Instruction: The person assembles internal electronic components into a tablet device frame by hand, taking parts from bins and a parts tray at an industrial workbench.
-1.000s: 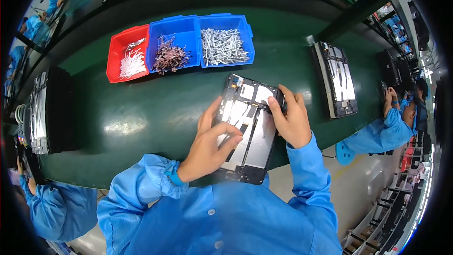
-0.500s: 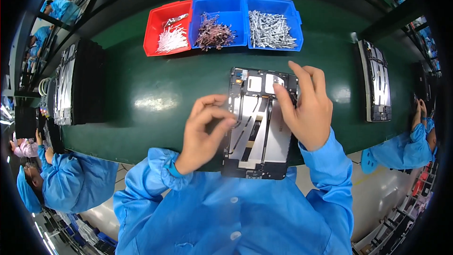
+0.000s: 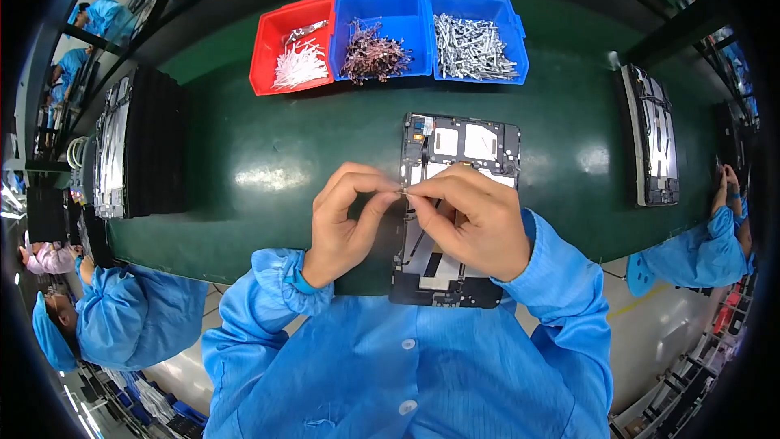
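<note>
The right hand [image 3: 470, 215], which a second ago gripped the far right corner of the flat black-and-silver device [image 3: 431, 264] and then lifted beside it, has moved left and nearer, now covering the device's middle and leaving that corner bare. The left hand [image 3: 349, 215], earlier reaching over the device's left half, has drawn back to just outside its left edge, and the two hands' fingertips now meet there at a thin piece [image 3: 403, 193] too small to make out. The device itself lies straighter in view than at first

green bench [image 3: 268, 126], bins [image 3: 390, 10], opened tablet [image 3: 455, 146], tablet stacks [image 3: 150, 150]
</note>
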The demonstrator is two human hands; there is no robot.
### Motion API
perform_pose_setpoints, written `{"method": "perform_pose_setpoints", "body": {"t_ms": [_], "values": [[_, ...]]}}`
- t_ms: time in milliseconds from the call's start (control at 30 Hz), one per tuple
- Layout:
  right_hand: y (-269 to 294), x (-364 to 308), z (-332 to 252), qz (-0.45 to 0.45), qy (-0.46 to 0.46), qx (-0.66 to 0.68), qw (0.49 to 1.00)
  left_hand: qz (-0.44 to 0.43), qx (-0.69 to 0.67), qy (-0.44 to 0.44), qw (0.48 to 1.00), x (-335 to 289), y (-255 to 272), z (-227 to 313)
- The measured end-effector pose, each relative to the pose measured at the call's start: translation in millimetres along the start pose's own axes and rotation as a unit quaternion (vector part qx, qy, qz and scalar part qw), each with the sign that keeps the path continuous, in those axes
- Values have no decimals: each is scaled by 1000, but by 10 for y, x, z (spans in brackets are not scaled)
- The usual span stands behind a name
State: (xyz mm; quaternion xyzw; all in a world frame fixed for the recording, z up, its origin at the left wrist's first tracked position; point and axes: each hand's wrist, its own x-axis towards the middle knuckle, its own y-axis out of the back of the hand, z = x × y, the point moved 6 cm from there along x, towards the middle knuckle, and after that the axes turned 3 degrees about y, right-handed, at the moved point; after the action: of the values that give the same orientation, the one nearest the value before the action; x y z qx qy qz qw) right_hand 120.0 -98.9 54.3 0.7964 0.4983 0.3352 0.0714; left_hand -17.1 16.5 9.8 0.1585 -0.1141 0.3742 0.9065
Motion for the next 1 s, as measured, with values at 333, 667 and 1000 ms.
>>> {"method": "perform_pose_setpoints", "body": {"t_ms": [333, 667, 1000], "values": [[25, 45, 167, -9, -37, -15, 999, -71, 16, 45, 996, 124, 0, -72], [-92, 52, 546, -39, -48, -53, 997, -156, -99, 377, 908, 296, -70, -458], [-99, 64, 508, -66, -6, -149, 987, -149, -97, 410, 894, 353, -67, -498]]}}
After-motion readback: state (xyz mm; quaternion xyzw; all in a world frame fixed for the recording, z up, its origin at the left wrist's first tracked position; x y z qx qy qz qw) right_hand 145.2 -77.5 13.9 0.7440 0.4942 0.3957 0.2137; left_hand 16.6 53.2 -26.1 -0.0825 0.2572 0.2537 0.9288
